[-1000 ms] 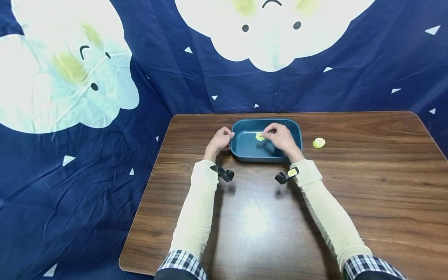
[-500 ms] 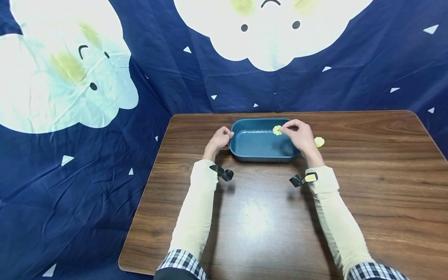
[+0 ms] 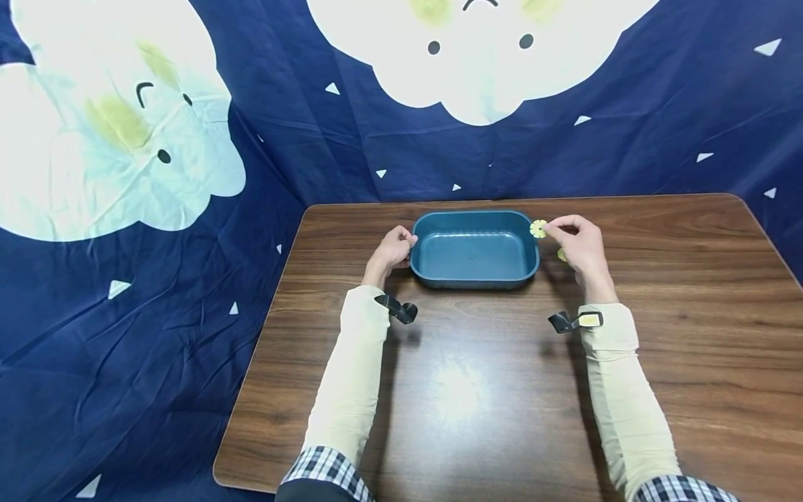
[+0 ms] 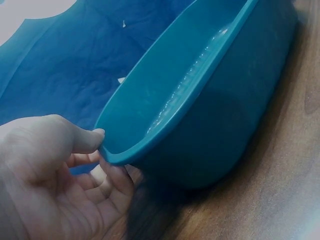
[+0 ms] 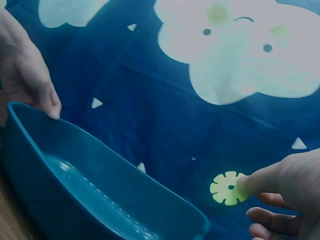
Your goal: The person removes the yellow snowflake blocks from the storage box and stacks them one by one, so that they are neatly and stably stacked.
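A teal plastic bin (image 3: 473,270) with rounded corners stands near the table's back edge, and nothing shows inside it. At its left end my left hand (image 3: 392,252) pinches the rim between thumb and fingers, plain in the left wrist view, where the bin's rim (image 4: 172,122) runs diagonally. My right hand (image 3: 583,247) is raised just past the bin's right end. Between its thumb and finger it holds a notched yellow-green plastic disc (image 3: 537,229) with a small central hole; the disc (image 5: 227,189) faces the right wrist camera.
Another yellow-green piece (image 3: 561,256) lies on the wooden table (image 3: 690,293), mostly covered by my right hand. Behind and to the left hangs a dark blue cloth (image 3: 401,153) with white clouds and triangles.
My right hand has carried the disc rightward, from inside the bin to beyond its right end, and now partly covers the piece on the table. My left hand stays on the rim.
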Demonstrator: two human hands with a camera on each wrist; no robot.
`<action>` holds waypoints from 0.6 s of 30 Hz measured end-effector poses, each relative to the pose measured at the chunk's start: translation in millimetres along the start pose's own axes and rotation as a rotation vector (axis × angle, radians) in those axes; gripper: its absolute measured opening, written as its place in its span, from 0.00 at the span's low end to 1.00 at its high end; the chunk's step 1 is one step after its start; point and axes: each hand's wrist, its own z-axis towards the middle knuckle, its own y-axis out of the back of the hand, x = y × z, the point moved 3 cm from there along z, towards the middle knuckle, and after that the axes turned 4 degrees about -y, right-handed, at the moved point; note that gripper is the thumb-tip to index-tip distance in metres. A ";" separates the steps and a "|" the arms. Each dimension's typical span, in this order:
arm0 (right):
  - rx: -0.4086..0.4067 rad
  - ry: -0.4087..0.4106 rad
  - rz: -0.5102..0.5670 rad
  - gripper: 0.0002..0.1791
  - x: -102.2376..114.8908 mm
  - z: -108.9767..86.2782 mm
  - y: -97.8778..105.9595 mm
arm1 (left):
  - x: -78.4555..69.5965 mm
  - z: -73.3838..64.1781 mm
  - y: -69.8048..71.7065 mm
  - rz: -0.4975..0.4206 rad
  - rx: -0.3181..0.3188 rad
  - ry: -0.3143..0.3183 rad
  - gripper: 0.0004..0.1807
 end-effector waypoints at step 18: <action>-0.091 -0.169 -0.141 0.13 -46.4 15.2 39.4 | -0.7 -0.2 -0.1 0.016 0.000 -0.006 0.11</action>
